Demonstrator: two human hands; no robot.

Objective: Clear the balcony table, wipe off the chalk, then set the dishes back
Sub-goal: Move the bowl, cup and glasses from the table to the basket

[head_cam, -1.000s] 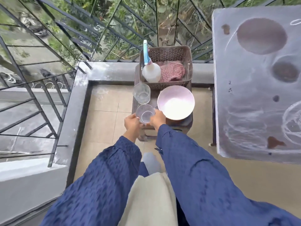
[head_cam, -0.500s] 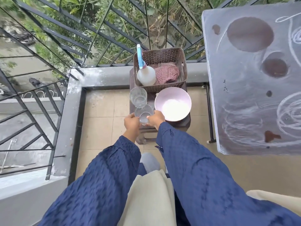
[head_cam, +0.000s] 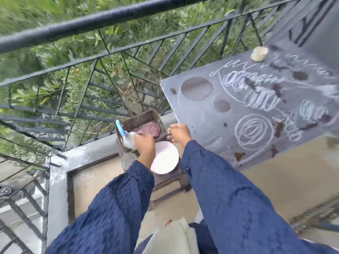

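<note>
The grey balcony table [head_cam: 201, 114] fills the right side, covered in white chalk scribbles and dark stains. A brown plastic basket [head_cam: 139, 120] stands on a low stool [head_cam: 165, 182] beside it, holding a spray bottle [head_cam: 128, 142] with a blue nozzle and a red checked cloth [head_cam: 149, 129]. My left hand [head_cam: 145, 143] reaches into the basket between bottle and cloth; motion blur hides its grip. My right hand [head_cam: 179, 133] curls over the basket's right rim by the table corner. In front of the basket on the stool are a pink bowl [head_cam: 165, 158] and a clear glass [head_cam: 127, 160].
A small cream-coloured object [head_cam: 259, 53] lies at the table's far edge. The black metal railing [head_cam: 110, 52] and a grey ledge [head_cam: 88, 154] close off the balcony on the left and far side, with greenery beyond. Beige floor tiles [head_cam: 275, 173] lie under the table.
Both hands have left the glass at the stool's front and moved up to the basket. My head has lifted and tilted, so more of the table and railing shows.
</note>
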